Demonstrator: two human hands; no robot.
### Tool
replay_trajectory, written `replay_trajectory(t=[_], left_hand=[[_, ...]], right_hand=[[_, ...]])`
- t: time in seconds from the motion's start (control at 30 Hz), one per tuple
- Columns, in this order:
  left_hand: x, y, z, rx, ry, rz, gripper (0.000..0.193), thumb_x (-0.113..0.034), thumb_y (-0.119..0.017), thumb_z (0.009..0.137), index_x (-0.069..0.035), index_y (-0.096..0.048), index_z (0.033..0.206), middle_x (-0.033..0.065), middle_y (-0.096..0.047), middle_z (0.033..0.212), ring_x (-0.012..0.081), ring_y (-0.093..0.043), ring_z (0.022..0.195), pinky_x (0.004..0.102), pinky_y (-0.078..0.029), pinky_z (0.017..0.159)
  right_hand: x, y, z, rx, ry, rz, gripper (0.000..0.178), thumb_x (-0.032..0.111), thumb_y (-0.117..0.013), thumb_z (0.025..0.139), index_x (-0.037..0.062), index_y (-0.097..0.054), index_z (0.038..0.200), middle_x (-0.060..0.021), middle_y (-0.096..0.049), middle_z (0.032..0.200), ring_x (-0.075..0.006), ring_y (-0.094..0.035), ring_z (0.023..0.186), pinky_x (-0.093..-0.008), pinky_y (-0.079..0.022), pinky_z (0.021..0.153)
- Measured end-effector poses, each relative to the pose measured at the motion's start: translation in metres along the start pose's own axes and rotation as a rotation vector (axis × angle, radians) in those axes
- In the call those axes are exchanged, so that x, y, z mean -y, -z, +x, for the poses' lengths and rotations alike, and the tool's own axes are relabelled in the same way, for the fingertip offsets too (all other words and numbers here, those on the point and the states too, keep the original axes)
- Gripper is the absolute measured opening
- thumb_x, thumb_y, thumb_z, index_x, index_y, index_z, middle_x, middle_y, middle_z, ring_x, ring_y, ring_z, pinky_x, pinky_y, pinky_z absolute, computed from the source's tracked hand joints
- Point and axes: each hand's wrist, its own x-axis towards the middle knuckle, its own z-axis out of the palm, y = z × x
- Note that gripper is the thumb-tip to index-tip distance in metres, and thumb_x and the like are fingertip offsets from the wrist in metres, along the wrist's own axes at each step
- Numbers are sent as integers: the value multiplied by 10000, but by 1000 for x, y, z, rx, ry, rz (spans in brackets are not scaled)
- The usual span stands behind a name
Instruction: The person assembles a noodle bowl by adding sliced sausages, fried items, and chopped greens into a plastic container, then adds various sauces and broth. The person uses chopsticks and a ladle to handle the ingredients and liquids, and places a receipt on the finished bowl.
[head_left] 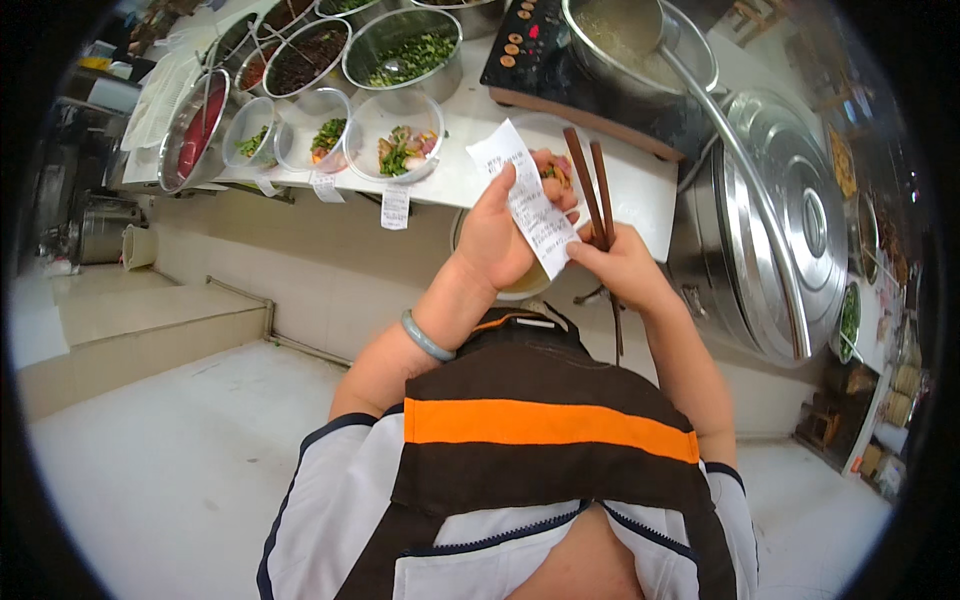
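A narrow printed paper slip (pixel 522 196) slants between my hands in front of the worktop. My left hand (pixel 492 232), wearing a pale bangle at the wrist, grips its upper left edge with the thumb. At the slip's lower end, my right hand (pixel 630 270) pinches the corner and also holds a pair of long brown chopsticks (pixel 592 190), upper ends spread apart. Behind the slip and fingers, a clear plastic bowl with food (pixel 556 170) is partly hidden. To the left stand clear bowls with chopped greens and other bits: a right one (pixel 437 122), a middle one (pixel 282 150) and a smaller one (pixel 232 140).
Metal basins of chopped greens (pixel 410 60), dark sauce (pixel 310 62) and red sauce (pixel 200 130) line the back left. Further right are an induction cooker (pixel 530 75), a pot with a ladle (pixel 690 85) and a big lidded steel pot (pixel 740 230). More slips (pixel 395 208) hang off the edge.
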Motion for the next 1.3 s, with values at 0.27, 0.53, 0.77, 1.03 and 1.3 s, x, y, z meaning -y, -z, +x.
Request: replay_trajectory(t=[0.27,0.53,0.77,1.03,1.3], left_hand=[[-45,27,-54,-153,-251,371,408,-162,-501,937,-16,-390,1302,72,-548,830,235,-577,822,386,-493,788],[-77,61,-58,-497,-57,549,379,-99,-523,900,-5,-420,1252,71,-557,808,203,-577,754,336,-497,705],[-104,79,-23,-380,188,804,446,-130,-597,861,5,-410,1244,56,-544,814,158,-563,713,299,-480,663],[-86,103,25,-464,143,1010,433,-194,-690,831,-10,-434,1128,68,-547,859,126,-527,673,288,-443,601],[-61,114,55,-534,23,1181,318,-109,-676,792,-1,-473,1012,90,-570,819,144,-532,656,302,-445,574]], right_hand=[[74,68,-76,-284,821,-509,246,217,-484,884,13,-609,827,-126,-518,736,-231,-495,662,-348,-403,619],[52,59,-120,-503,730,-824,129,135,-557,864,33,-606,925,-126,-540,871,-250,-522,745,-326,-426,640],[-68,-3,-60,-761,369,-739,265,-25,-693,726,65,-622,965,-125,-546,978,-263,-576,846,-318,-483,722],[-135,-34,-34,-673,386,-1054,262,39,-701,742,98,-622,984,-143,-535,1063,-293,-610,803,-369,-521,665],[-124,-28,-58,-719,549,-921,275,-17,-696,729,73,-609,973,-160,-528,1037,-314,-572,873,-365,-498,715]])
